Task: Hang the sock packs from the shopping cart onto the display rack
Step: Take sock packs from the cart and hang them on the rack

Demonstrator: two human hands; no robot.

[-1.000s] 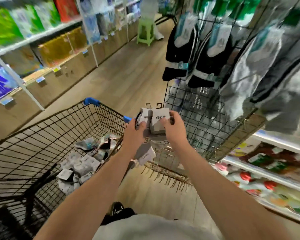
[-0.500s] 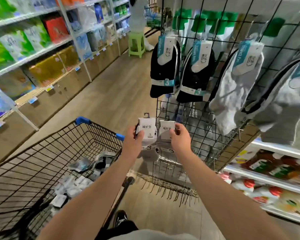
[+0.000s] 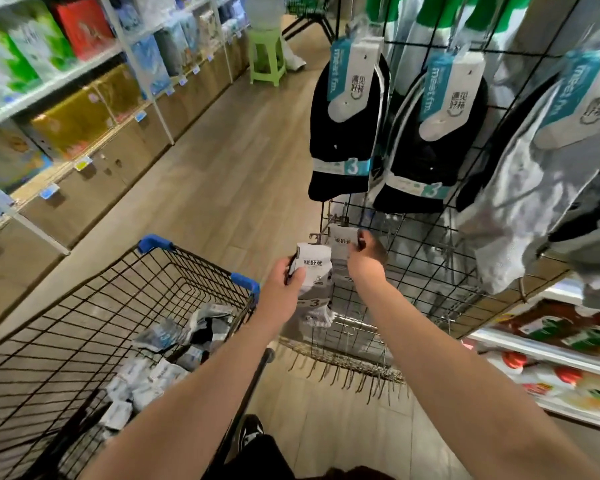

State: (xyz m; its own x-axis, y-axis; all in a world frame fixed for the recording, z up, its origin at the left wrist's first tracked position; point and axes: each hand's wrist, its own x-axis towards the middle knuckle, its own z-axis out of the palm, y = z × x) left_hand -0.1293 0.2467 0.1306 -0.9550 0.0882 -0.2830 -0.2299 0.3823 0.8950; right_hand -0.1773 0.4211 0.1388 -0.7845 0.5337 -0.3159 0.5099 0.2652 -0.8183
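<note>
My left hand (image 3: 286, 278) grips a grey-and-white sock pack (image 3: 314, 268) with a white card header and a black hook, held upright over the cart's near corner. My right hand (image 3: 369, 252) pinches a second sock pack (image 3: 340, 239) by its header and holds it against the lower wire grid of the display rack (image 3: 426, 271). The black wire shopping cart (image 3: 118, 306) with blue corner caps stands at lower left, with several sock packs (image 3: 160, 368) lying in it. Black sock packs (image 3: 343, 133) and grey ones (image 3: 520, 188) hang on the rack above.
Empty metal hooks (image 3: 343, 365) line the rack's bottom rail. Store shelves (image 3: 66, 109) with boxed goods run along the left, a green stool (image 3: 267, 53) stands far down the wooden aisle, and a shelf of packaged goods (image 3: 551, 358) sits at lower right.
My right hand has moved its pack up and away from the left-hand pack, onto the rack's grid. The view has tilted up towards the rack.
</note>
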